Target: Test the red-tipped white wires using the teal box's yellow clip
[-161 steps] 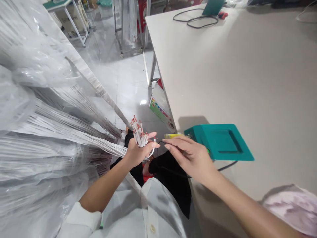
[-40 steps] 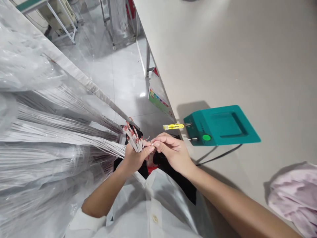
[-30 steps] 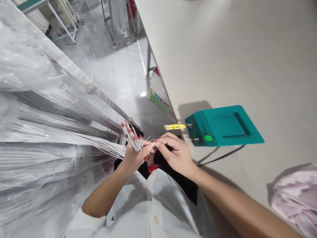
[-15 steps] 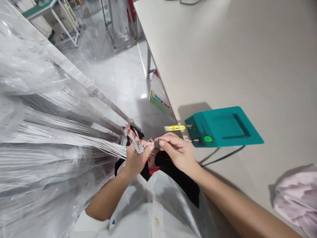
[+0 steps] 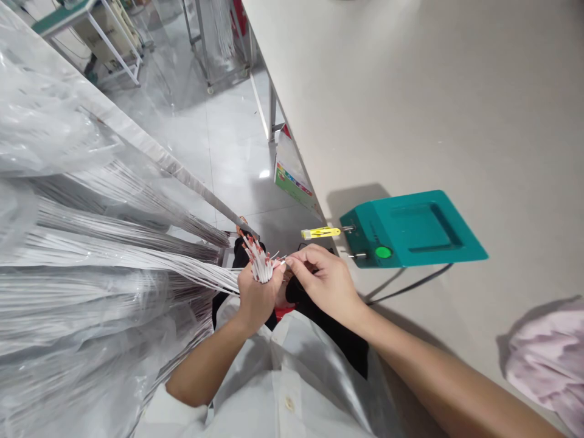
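So, left hand [image 5: 256, 297]: curled tight round red-tipped white wires [image 5: 261, 266]
Right hand [image 5: 326, 278]: angled in, thumb and forefinger pinched together, can't tell on what
Wires: left of the teal box [image 5: 415, 228]

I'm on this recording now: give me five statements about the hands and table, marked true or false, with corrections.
1. The left hand holds a bundle of white wires with reddish tips. True.
2. A pale pink cloth lies on the table. True.
3. The right hand lies flat on the table. False: its thumb and fingertip are pinched together near the left thumb; what they grip is too small to tell.
4. A yellow clip sits at the teal device's edge. True.
5. The device's round button is red. False: the button is green.
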A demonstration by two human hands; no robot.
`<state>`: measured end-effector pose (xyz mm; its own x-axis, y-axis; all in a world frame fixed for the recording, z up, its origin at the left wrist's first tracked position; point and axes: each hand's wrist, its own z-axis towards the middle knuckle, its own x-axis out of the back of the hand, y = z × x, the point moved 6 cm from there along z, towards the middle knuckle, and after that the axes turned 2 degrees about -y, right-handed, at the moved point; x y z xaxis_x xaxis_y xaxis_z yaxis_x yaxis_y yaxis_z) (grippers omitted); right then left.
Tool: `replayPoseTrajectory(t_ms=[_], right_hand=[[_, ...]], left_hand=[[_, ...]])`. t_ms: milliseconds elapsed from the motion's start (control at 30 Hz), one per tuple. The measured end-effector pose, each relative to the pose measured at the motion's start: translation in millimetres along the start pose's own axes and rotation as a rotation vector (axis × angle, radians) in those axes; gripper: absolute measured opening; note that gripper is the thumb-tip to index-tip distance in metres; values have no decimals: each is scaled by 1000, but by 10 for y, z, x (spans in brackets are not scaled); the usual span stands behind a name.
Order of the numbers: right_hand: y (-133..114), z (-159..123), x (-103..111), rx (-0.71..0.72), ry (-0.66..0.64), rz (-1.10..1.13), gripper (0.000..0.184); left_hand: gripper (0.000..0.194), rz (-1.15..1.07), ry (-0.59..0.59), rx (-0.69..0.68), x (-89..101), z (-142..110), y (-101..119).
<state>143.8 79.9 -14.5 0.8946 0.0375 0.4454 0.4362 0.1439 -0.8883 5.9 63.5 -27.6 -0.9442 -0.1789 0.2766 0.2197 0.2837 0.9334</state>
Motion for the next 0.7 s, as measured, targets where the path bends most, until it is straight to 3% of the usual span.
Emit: replayPoseTrajectory(t_ms=[67,267,433,700], right_hand=[[-13,0,-1,-3,18,0,20],[-201,4,88,211,18,121,13],[-54,63,204,110,128,208,12],[12,73,86,101,7,182,17]], left_hand=[[11,11,20,7,-18,-1,-47],[11,70,39,-7,-54,10,-129],[9,82,26,-70,-23,33,2],[12,41,-14,-39,16,16,14]])
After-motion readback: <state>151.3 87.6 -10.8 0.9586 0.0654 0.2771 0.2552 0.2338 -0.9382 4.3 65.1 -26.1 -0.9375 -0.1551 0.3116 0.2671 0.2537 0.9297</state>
